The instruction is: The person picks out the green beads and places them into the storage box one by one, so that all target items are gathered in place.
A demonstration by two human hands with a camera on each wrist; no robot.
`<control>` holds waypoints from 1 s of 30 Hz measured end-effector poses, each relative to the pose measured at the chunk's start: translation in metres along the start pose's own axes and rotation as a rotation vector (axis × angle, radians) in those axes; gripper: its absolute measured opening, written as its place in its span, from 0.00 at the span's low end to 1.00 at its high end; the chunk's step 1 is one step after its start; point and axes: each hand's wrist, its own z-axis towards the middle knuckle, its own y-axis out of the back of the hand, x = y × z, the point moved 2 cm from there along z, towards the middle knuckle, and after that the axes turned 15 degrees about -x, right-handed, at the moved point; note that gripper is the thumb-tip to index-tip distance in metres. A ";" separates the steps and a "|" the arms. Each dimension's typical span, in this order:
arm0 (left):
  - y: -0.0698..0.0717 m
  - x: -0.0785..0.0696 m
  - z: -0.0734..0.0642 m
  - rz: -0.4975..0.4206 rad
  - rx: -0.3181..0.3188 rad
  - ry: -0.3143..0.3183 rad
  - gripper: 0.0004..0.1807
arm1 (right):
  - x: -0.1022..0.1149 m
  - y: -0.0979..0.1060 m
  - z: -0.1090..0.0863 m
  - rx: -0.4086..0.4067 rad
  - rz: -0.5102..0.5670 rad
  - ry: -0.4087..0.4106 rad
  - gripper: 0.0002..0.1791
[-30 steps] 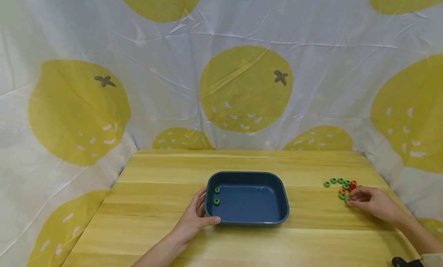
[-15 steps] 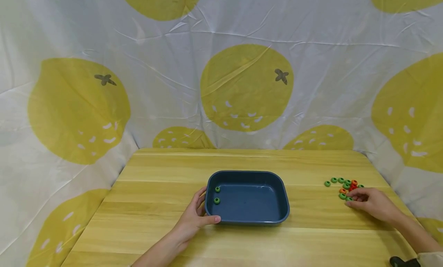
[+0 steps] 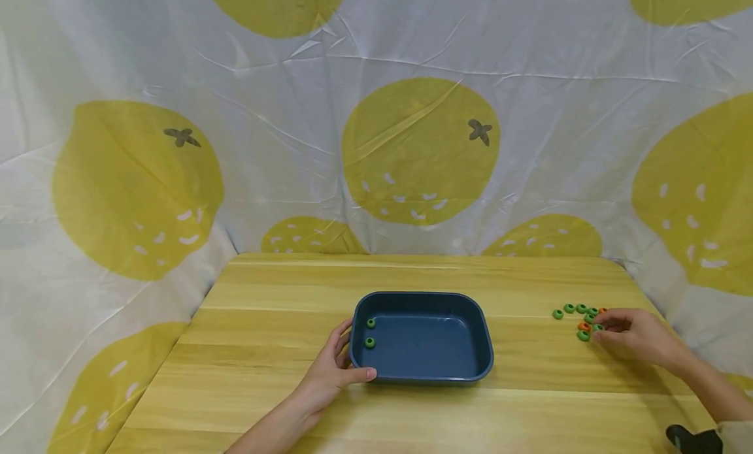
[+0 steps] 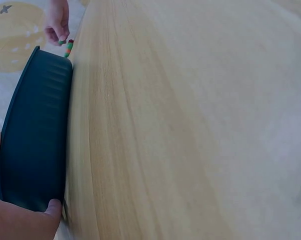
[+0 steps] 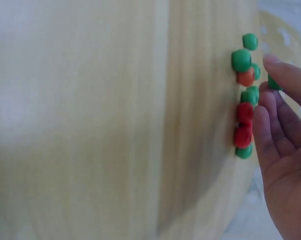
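A dark blue rectangular tray (image 3: 432,349) stands on the wooden table. My left hand (image 3: 320,379) grips its left end, the thumb at the near corner and the fingers along the outer side. Two green beads, a far one (image 3: 370,323) and a near one (image 3: 369,343), lie inside by the left wall. Over at the right, my right hand (image 3: 644,340) pinches a green bead (image 5: 274,83) between thumb and fingertips, raised just off the table. Close by lies a loose group of beads: several green (image 3: 569,308), some orange (image 3: 584,326), and red ones (image 5: 243,136) that the hand hides from the head view.
The wooden table (image 3: 265,349) ends at a lemon-print cloth (image 3: 282,147) that hangs behind and at both sides. A black object (image 3: 691,439) shows by the right sleeve at the lower right corner.
My right hand has taken hold of a green bead at the group's near side and lifted it slightly. The left hand and the tray stay in place.
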 end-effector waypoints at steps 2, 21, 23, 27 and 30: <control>0.000 0.000 0.000 0.000 0.002 0.000 0.58 | 0.004 0.001 0.004 0.002 -0.006 0.009 0.15; 0.000 -0.001 -0.001 -0.002 0.007 0.000 0.59 | 0.057 -0.020 0.036 0.109 0.196 0.072 0.18; 0.000 0.000 -0.001 0.000 0.011 0.003 0.59 | 0.062 -0.022 0.039 0.104 0.192 0.072 0.18; 0.000 0.001 0.000 0.003 0.003 0.004 0.59 | 0.075 -0.031 0.047 0.119 0.204 0.115 0.17; 0.000 0.001 0.001 0.006 -0.003 0.004 0.59 | 0.086 -0.038 0.052 0.144 0.224 0.148 0.17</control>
